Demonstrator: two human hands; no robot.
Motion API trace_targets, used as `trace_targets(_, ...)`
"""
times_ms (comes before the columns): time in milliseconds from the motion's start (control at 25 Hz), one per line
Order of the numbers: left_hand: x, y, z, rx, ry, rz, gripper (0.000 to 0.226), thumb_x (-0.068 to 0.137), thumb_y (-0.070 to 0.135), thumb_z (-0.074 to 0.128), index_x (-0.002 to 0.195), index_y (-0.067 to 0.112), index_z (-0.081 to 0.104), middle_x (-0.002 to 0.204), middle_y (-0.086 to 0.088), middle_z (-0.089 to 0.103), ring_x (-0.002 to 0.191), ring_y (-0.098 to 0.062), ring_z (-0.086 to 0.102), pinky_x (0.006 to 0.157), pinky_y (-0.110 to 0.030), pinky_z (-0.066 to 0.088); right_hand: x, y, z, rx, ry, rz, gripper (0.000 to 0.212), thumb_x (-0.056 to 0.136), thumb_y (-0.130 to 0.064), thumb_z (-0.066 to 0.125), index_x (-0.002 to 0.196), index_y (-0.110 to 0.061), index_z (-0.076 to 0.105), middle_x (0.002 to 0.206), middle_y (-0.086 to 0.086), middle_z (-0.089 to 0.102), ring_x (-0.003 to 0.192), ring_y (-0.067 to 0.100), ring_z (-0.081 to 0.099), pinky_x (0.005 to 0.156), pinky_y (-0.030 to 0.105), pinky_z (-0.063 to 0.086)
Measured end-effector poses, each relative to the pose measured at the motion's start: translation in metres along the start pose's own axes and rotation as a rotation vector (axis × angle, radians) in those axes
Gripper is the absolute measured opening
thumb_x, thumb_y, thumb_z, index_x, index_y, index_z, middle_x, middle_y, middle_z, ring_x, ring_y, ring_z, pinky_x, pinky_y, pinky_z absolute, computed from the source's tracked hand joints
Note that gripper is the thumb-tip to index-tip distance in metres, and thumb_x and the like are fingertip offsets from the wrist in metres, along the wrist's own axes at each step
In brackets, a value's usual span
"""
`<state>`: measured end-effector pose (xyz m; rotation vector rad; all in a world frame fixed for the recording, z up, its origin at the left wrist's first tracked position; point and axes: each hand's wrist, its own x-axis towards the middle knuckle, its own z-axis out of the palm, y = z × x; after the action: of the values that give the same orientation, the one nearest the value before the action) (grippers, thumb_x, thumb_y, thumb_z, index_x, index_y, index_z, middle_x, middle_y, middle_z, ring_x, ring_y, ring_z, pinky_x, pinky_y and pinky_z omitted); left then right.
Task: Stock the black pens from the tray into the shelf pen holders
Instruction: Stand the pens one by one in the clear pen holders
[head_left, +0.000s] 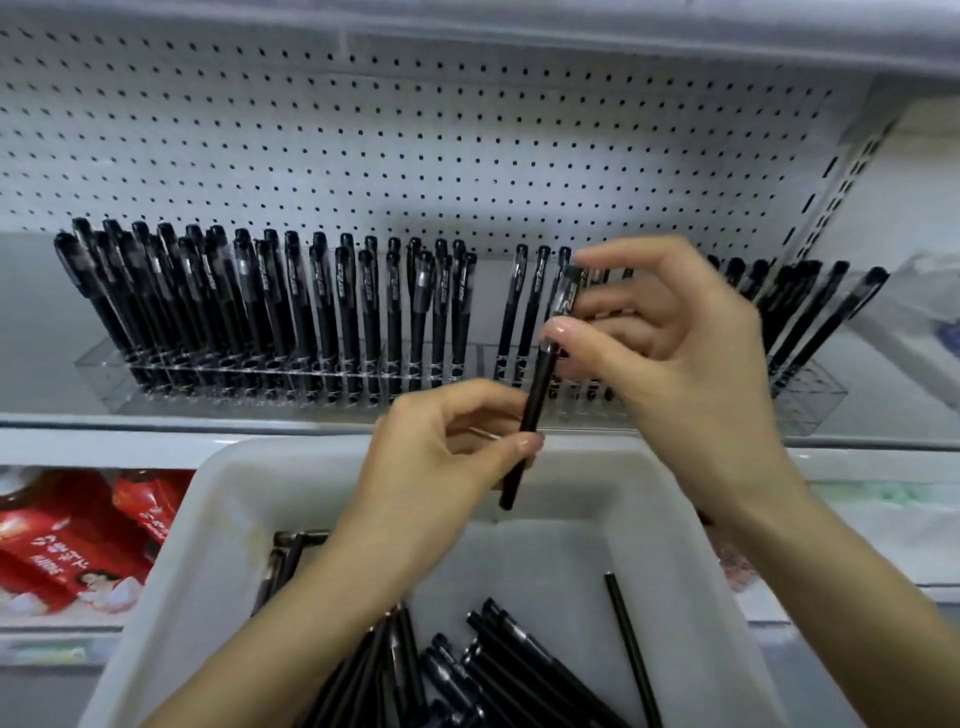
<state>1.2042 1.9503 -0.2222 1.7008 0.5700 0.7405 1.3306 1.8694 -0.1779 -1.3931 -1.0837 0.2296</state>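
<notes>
Both hands are on one black pen (536, 400). My left hand (447, 457) pinches the lower barrel btwn thumb & forefinger, other fingers curled under. My right hand (675, 353) pinches the upper end near the cap, thumb in front, fingers bent behind it. Pen is tilted, top leaning right, held in the air over the far rim of the tray (208, 519) and in front of the shelf row.

Below my wrists, the white tray has a pile of loose pens (493, 670) at the near end, a few more (291, 551) by its left wall, and one thin black rod (631, 649) lying apart on the right.

Beyond the tray, on the shelf (156, 431), a clear pen holder (104, 374) runs left to right w/ stocked pens (311, 312) standing caps up. Left part is packed; there's a gap approx mid-row, just left of my right hand. More pens stand at the right end (810, 312), leaning outward. My right hand hides the slots behind it, so can't tell how full they are.

White pegboard (415, 130) backs the shelf. Red packs (67, 540) sit lower left, under the shelf edge.
</notes>
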Motion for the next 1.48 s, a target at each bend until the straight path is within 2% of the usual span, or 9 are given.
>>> trace_targets(200, 0.013, -0.003, -0.004, 0.042, 0.028, 0.034, 0.018, 0.076, 0.009, 0.072, 0.085, 0.025, 0.071, 0.078, 0.003, 0.072, 0.078, -0.014, 0.069, 0.075, -0.031, 0.056, 0.019, -0.008, -0.006, -0.043, -0.134, -0.056, 0.03, 0.077, -0.005, 0.074, 0.1, -0.018, 0.061, 0.087, 0.003, 0.065, 0.072, 0.02, 0.071, 0.067, 0.033, 0.06)
trace_targets(320, 0.01, -0.013, -0.014, 0.398, 0.129, 0.217, 0.014, 0.088, 0.034, 0.059, 0.098, 0.032, 0.068, 0.09, 0.019, 0.068, 0.085, 0.004, 0.063, 0.076, -0.017, 0.05, 0.04, -0.013, -0.015, 0.001, -0.07, -0.025, 0.027, 0.076, -0.009, 0.077, 0.092, -0.018, 0.057, 0.088, 0.004, 0.066, 0.078, 0.016, 0.071, 0.069, 0.02, 0.057)
trace_targets(440, 0.01, -0.026, -0.026, 0.938, 0.129, 0.343, 0.04, 0.093, 0.047, 0.038, 0.117, 0.026, 0.061, 0.113, 0.015, 0.062, 0.103, 0.001, 0.053, 0.084, -0.019, 0.045, 0.074, 0.053, -0.06, -0.303, 0.039, -0.041, 0.06, 0.054, -0.086, 0.06, 0.075, -0.03, 0.052, 0.077, -0.002, 0.055, 0.099, 0.028, 0.063, 0.077, 0.014, 0.05)
trace_targets(480, 0.01, -0.031, -0.028, 1.016, 0.106, 0.35, 0.044, 0.093, 0.047, 0.036, 0.12, 0.023, 0.06, 0.118, 0.01, 0.061, 0.109, -0.003, 0.052, 0.089, -0.022, 0.042, 0.08, 0.058, -0.065, -0.325, 0.044, -0.048, 0.06, 0.054, -0.087, 0.059, 0.075, -0.031, 0.052, 0.076, -0.002, 0.055, 0.099, 0.028, 0.063, 0.081, 0.02, 0.052)
trace_targets(560, 0.011, -0.039, -0.027, 1.101, 0.045, 0.353, 0.049, 0.093, 0.048, 0.034, 0.124, 0.018, 0.057, 0.123, 0.003, 0.06, 0.115, -0.013, 0.052, 0.1, -0.025, 0.035, 0.047, 0.032, -0.039, -0.327, 0.167, -0.176, 0.027, 0.074, -0.037, 0.079, 0.086, -0.03, 0.056, 0.086, -0.002, 0.063, 0.09, 0.015, 0.067, 0.079, 0.026, 0.055)
trace_targets(640, 0.011, -0.043, -0.024, 1.166, 0.014, 0.369, 0.052, 0.093, 0.049, 0.033, 0.124, 0.016, 0.057, 0.123, 0.0, 0.06, 0.115, -0.018, 0.054, 0.104, -0.031, 0.033, 0.037, -0.006, -0.003, -0.199, 0.246, -0.145, 0.035, 0.074, -0.011, 0.079, 0.086, -0.031, 0.052, 0.09, -0.007, 0.064, 0.085, 0.007, 0.067, 0.076, 0.029, 0.057)
trace_targets(800, 0.012, -0.046, -0.021, 1.281, -0.029, 0.355, 0.056, 0.094, 0.052, 0.028, 0.129, 0.015, 0.054, 0.126, -0.002, 0.057, 0.118, -0.021, 0.051, 0.104, -0.038, 0.034, 0.052, 0.021, -0.001, -0.263, 0.177, -0.081, 0.036, 0.075, -0.01, 0.078, 0.083, -0.033, 0.051, 0.087, -0.007, 0.063, 0.08, -0.001, 0.065, 0.078, 0.029, 0.056)
trace_targets(1240, 0.015, -0.05, -0.019, 1.317, -0.031, 0.344, 0.058, 0.095, 0.056, 0.024, 0.131, 0.017, 0.048, 0.128, 0.001, 0.051, 0.121, -0.019, 0.044, 0.105, -0.038, 0.028, 0.071, 0.023, 0.01, -0.38, -0.038, 0.034, 0.017, 0.079, -0.013, 0.075, 0.082, -0.024, 0.061, 0.087, -0.001, 0.067, 0.086, 0.011, 0.067, 0.086, 0.032, 0.055)
trace_targets(1480, 0.016, -0.052, -0.019, 1.305, -0.02, 0.356, 0.059, 0.094, 0.057, 0.025, 0.131, 0.017, 0.048, 0.128, 0.001, 0.051, 0.121, -0.019, 0.044, 0.106, -0.039, 0.028, 0.069, 0.031, 0.015, -0.478, -0.056, 0.0, 0.017, 0.079, -0.014, 0.075, 0.089, -0.025, 0.066, 0.087, -0.009, 0.067, 0.081, -0.004, 0.062, 0.078, 0.009, 0.05)
